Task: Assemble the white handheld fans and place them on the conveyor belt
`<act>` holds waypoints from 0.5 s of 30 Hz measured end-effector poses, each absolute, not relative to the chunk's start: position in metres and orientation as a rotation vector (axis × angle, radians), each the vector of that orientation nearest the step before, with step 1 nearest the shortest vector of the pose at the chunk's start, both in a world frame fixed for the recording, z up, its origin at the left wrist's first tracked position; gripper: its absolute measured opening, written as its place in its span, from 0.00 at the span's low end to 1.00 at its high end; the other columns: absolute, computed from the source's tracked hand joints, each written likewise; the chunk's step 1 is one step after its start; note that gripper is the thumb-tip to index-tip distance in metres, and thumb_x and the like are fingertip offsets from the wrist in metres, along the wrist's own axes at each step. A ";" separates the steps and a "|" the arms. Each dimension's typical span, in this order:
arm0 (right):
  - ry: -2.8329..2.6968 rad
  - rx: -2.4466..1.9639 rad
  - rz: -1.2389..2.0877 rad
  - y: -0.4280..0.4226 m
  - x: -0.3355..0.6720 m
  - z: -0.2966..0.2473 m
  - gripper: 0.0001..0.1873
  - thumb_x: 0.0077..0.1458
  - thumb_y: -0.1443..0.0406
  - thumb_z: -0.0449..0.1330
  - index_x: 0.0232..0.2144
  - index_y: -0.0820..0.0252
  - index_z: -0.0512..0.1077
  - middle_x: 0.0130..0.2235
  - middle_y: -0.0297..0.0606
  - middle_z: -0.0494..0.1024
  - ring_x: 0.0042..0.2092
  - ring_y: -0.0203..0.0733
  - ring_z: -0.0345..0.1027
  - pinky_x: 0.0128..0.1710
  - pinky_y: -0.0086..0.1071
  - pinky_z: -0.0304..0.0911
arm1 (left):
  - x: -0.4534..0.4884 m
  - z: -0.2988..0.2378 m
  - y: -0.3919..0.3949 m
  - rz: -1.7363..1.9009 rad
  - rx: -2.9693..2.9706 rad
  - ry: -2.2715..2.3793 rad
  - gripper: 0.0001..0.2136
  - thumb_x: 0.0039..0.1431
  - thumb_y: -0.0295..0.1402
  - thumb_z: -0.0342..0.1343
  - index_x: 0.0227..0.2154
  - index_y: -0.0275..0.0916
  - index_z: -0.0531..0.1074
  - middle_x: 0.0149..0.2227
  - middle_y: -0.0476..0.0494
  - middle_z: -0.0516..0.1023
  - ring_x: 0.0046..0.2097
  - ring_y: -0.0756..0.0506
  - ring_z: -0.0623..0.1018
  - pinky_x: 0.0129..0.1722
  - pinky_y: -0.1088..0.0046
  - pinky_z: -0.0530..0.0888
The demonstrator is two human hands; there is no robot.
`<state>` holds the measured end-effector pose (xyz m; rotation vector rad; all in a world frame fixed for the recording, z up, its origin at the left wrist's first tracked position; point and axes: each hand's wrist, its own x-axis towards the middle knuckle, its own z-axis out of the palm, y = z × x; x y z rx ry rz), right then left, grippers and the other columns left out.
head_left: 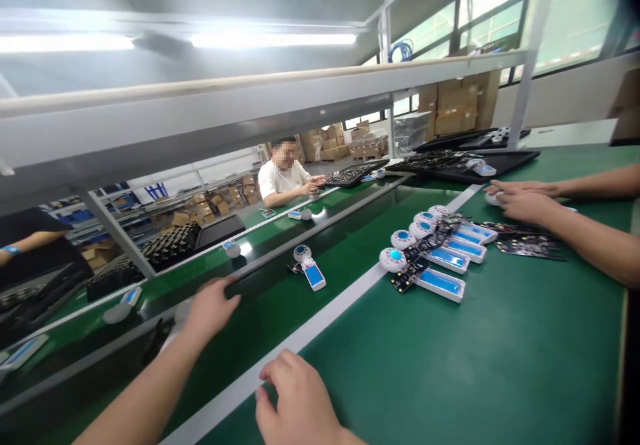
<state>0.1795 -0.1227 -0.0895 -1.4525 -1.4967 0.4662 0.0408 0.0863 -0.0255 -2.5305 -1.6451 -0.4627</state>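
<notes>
The left hand (213, 311) rests open on a dark rail (310, 230). The right hand (300, 398) is half open, holding nothing, over the green worktop (500, 365).

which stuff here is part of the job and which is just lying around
Job: left hand on the belt edge, right hand, blue-and-white gadgets, circuit boards.
Just around: cardboard boxes, coil of blue cable.
</notes>
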 end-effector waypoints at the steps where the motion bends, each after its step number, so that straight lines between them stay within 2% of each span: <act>1: -1.522 -1.477 0.488 -0.122 0.179 -0.089 0.06 0.49 0.69 0.61 0.31 0.58 0.76 0.34 0.39 0.78 0.36 0.46 0.73 0.33 0.33 0.67 | 0.061 -0.033 0.095 -0.421 -2.599 -1.569 0.16 0.62 0.35 0.58 0.52 0.38 0.71 0.54 0.38 0.74 0.56 0.39 0.73 0.57 0.54 0.69; 3: -1.573 -1.526 0.521 -0.121 0.178 -0.090 0.07 0.47 0.70 0.61 0.31 0.58 0.77 0.34 0.40 0.78 0.36 0.47 0.74 0.32 0.34 0.67 | 0.099 -0.053 0.109 -0.364 -2.690 -1.435 0.14 0.65 0.36 0.56 0.52 0.39 0.71 0.56 0.40 0.72 0.54 0.40 0.74 0.54 0.53 0.71; 7: -1.581 -1.585 0.498 -0.113 0.176 -0.098 0.08 0.44 0.70 0.63 0.31 0.56 0.78 0.35 0.40 0.78 0.36 0.49 0.75 0.33 0.36 0.67 | 0.147 -0.078 0.133 -0.298 -2.776 -1.280 0.16 0.65 0.36 0.56 0.54 0.39 0.69 0.58 0.39 0.70 0.54 0.40 0.74 0.53 0.53 0.73; 11: -1.617 -1.655 0.551 -0.105 0.178 -0.097 0.10 0.44 0.67 0.64 0.33 0.56 0.79 0.37 0.43 0.79 0.39 0.54 0.76 0.35 0.39 0.69 | 0.155 -0.077 0.151 -0.213 -2.876 -1.203 0.14 0.66 0.36 0.56 0.51 0.39 0.71 0.55 0.39 0.72 0.52 0.41 0.75 0.51 0.55 0.74; 15: -1.621 -1.725 0.648 -0.104 0.182 -0.084 0.09 0.47 0.66 0.63 0.34 0.57 0.80 0.38 0.43 0.79 0.39 0.54 0.76 0.34 0.38 0.70 | 0.144 -0.072 0.159 -0.188 -2.923 -1.276 0.13 0.66 0.36 0.56 0.51 0.38 0.71 0.53 0.40 0.74 0.50 0.42 0.76 0.49 0.57 0.75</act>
